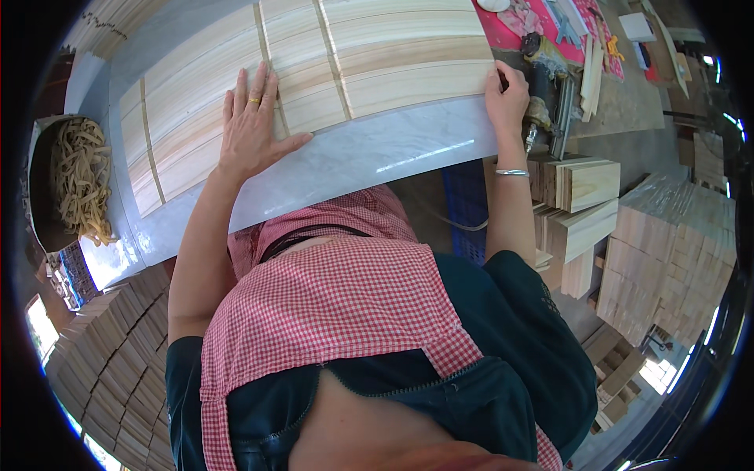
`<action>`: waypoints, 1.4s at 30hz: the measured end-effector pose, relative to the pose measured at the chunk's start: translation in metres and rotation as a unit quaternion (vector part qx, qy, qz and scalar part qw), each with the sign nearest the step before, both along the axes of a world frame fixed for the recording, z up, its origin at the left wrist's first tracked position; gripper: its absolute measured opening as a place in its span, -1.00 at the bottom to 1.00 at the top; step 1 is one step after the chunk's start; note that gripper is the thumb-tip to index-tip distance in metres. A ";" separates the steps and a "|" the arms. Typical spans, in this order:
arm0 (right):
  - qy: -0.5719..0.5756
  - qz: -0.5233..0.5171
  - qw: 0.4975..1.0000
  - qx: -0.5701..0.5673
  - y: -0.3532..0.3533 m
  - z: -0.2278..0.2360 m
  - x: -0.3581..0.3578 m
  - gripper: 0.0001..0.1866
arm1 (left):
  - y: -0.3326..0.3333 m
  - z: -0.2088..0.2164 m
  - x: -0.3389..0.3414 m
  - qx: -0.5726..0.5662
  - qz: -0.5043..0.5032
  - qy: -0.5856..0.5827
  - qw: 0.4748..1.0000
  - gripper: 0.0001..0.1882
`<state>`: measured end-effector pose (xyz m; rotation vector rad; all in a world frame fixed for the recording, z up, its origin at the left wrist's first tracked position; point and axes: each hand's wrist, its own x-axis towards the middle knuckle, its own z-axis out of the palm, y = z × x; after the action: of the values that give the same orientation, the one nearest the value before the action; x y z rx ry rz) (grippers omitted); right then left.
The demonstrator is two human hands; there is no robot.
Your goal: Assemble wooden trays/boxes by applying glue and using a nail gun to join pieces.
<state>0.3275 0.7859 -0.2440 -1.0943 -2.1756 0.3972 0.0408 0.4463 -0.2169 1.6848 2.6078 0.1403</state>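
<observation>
Pale wooden slats (pixel 416 67) lie side by side in a wide layer on a grey marbled tabletop (pixel 353 149). Several narrow tan bands (pixel 333 59) run across them. My left hand (pixel 253 133), with a ring on one finger, rests flat on the slats beside one band, its fingers stretched out and the thumb toward the near edge. At the right end of the slats is my right hand (pixel 506 98), its fingers curled in and the thumb against the slat ends. Whatever lies within those curled fingers is hidden.
A bin of tangled tan strips (pixel 82 177) stands at the table's left end. On the right, a pink cloth (pixel 510 23) bears tools, near a dark cylindrical device (pixel 540 86). Stacked wooden blocks (pixel 585 184) and a wrapped pallet stack (pixel 667 251) stand lower right; more stacked wood (pixel 102 361) is lower left.
</observation>
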 end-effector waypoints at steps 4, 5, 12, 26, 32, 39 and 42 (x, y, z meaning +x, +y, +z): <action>-0.071 0.006 0.997 0.041 0.009 -0.003 0.001 -0.75 | -0.002 -0.004 -0.003 -0.001 -0.001 0.022 1.000 0.22; -0.063 0.020 0.997 0.049 0.010 -0.002 0.008 -0.75 | 0.001 -0.001 -0.001 0.008 -0.005 0.016 1.000 0.21; -0.042 0.040 0.996 0.064 0.010 -0.005 0.009 -0.68 | -0.012 -0.004 -0.003 0.133 0.014 -0.031 0.990 0.22; -0.047 0.003 0.980 0.195 0.105 0.029 -0.080 -0.37 | -0.097 -0.011 0.043 0.246 0.174 -0.036 0.953 -0.35; -0.159 -0.048 0.979 0.121 0.148 0.011 -0.123 -0.20 | -0.099 -0.014 0.047 0.228 0.190 -0.021 0.955 -0.37; -0.180 -0.062 0.981 0.037 0.161 0.012 -0.133 -0.19 | -0.092 -0.004 0.051 0.186 0.195 -0.015 0.963 -0.39; -0.046 -0.098 0.994 -0.029 0.140 0.030 -0.129 -0.22 | -0.100 -0.004 0.053 0.185 0.194 -0.019 0.963 -0.39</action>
<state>0.1981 0.9256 -0.2137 -1.3685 -2.1222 0.3286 0.0936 0.3463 -0.2205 1.1944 2.9914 0.7022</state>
